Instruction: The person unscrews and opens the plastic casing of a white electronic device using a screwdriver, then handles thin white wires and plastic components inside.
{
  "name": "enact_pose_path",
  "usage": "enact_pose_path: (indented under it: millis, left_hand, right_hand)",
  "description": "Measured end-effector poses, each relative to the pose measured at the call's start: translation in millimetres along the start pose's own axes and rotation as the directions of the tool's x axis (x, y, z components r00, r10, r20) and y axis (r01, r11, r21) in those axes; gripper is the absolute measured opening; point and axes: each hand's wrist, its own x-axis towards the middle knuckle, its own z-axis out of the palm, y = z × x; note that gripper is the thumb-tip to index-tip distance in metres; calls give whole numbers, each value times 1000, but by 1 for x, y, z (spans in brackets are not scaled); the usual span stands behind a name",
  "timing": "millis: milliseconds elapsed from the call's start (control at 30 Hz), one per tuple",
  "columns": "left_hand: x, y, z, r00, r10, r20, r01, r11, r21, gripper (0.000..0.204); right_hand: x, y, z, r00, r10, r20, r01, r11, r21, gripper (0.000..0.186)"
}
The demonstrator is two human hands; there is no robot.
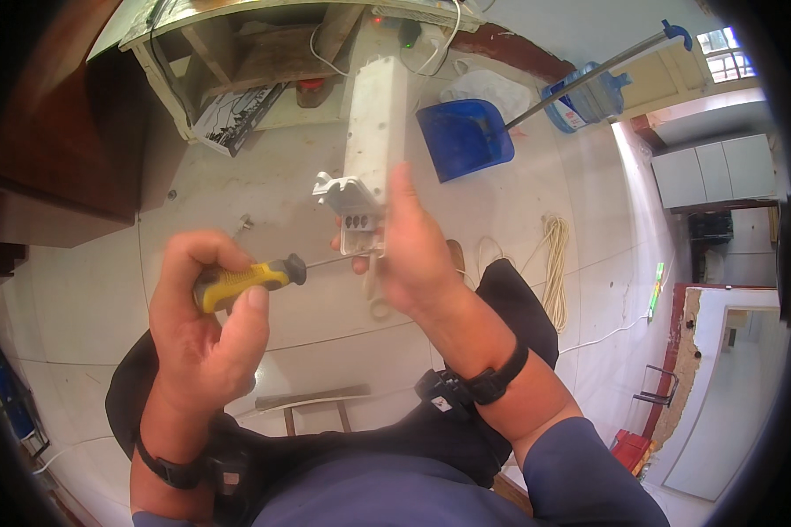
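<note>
My left hand [204, 338] is closed around a screwdriver [253, 285] with a yellow and black handle. Its thin metal shaft points right, and the tip meets the near end of a long white power strip [373, 132]. That strip is gripped near this end by my right hand [416, 250], thumb along its side and fingertips showing beyond the left edge. A raised end cover [347, 187] exposes a grey block with three dark terminal holes [357, 222]. Just below hangs a pale loop-ended piece [379, 307], partly blurred.
A wooden cabinet [163, 88] stands at the far left. A blue dustpan [466, 139] with a long handle and a large water bottle [584, 97] are at the far right. A coiled cord [551, 277] lies on the tiles. A small stool [316, 404] is near my legs.
</note>
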Motion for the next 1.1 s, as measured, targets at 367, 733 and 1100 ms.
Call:
enact_pose_path:
  millis: [367,733,1100]
  left_hand:
    - [6,5,-3,993,-116,-33,118,991,68,13]
    - [6,3,-11,995,-66,-73,71,995,65,7]
    - [5,1,-7,995,-79,-65,83,995,60,8]
  right_hand:
    - [-1,7,0,998,-55,-26,50,983,-176,70]
    - [1,6,2,999,26,-32,-30,991,-132,64]
    - [-1,4,3,999,22,-26,-26,990,-141,65]
